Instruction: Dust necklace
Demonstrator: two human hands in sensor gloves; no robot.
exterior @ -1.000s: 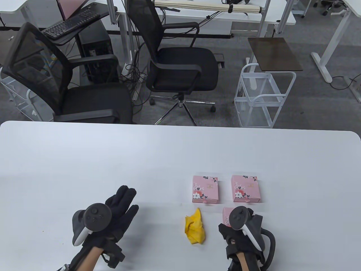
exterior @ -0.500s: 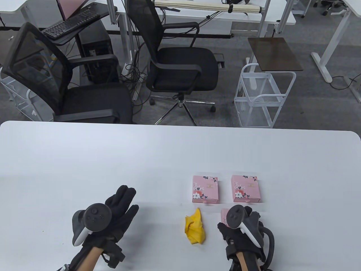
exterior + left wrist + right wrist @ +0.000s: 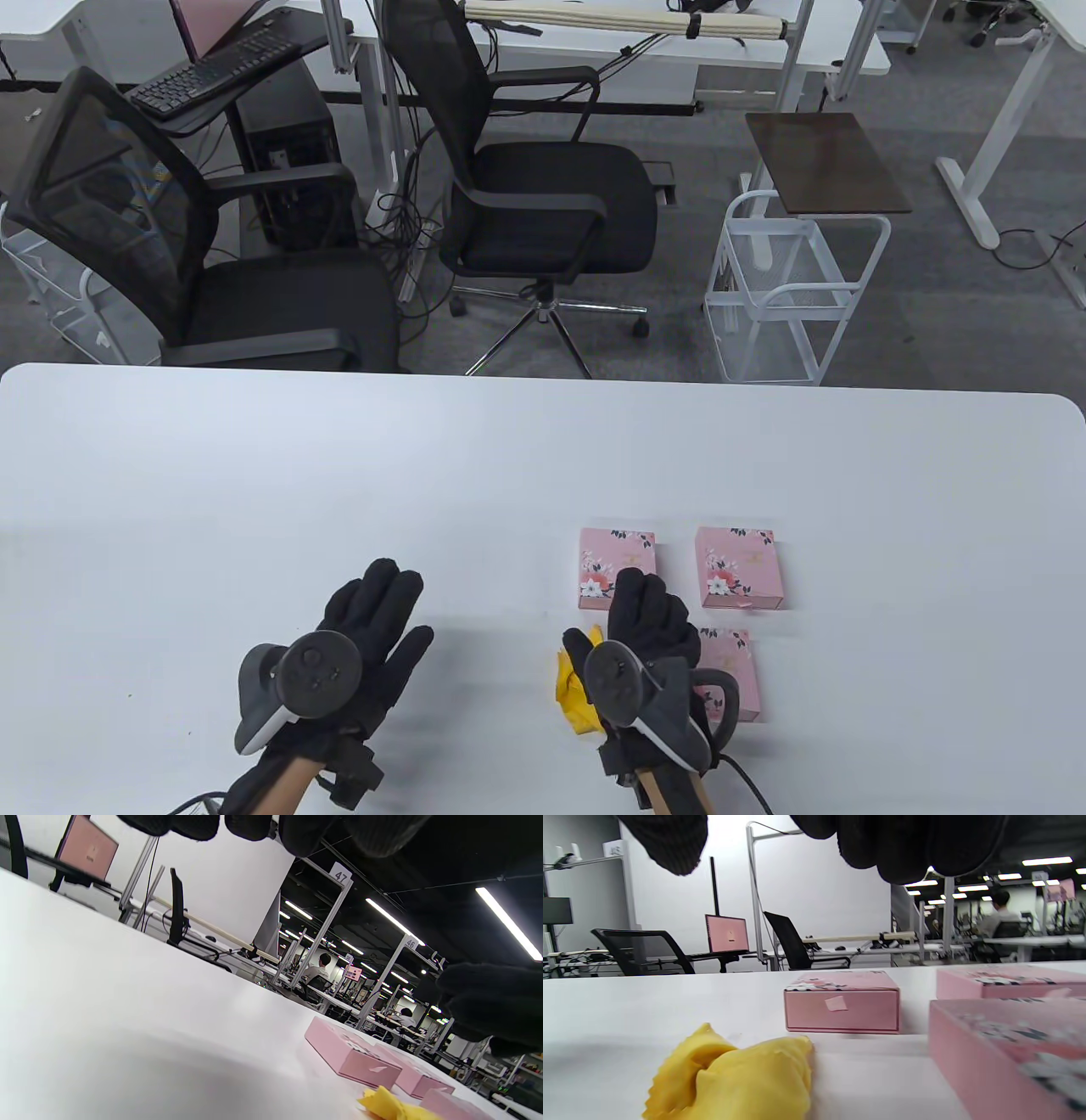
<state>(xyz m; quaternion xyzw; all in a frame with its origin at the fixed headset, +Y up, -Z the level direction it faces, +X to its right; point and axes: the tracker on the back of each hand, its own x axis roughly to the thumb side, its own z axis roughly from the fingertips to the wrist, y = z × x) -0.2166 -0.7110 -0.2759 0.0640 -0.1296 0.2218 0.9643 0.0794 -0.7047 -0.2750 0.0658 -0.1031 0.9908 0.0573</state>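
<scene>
Three closed pink floral boxes lie at the front right of the table: a far left box (image 3: 617,567), a far right box (image 3: 736,567) and a near box (image 3: 731,675). No necklace shows. A crumpled yellow cloth (image 3: 570,689) lies left of the near box, partly under my right hand (image 3: 649,615). That hand hovers over the cloth with relaxed fingers reaching toward the far left box, holding nothing. In the right wrist view the cloth (image 3: 734,1077) sits just below my fingers (image 3: 903,844). My left hand (image 3: 373,620) lies flat with straight fingers, left of the cloth.
The white table (image 3: 339,475) stretches wide beyond the boxes. Past its far edge stand two black office chairs (image 3: 543,195) and a white wire cart (image 3: 789,289). People sit at distant desks in the wrist views.
My right hand has moved left from over the near pink box to above the yellow cloth, uncovering that box. The left hand has shifted slightly right.
</scene>
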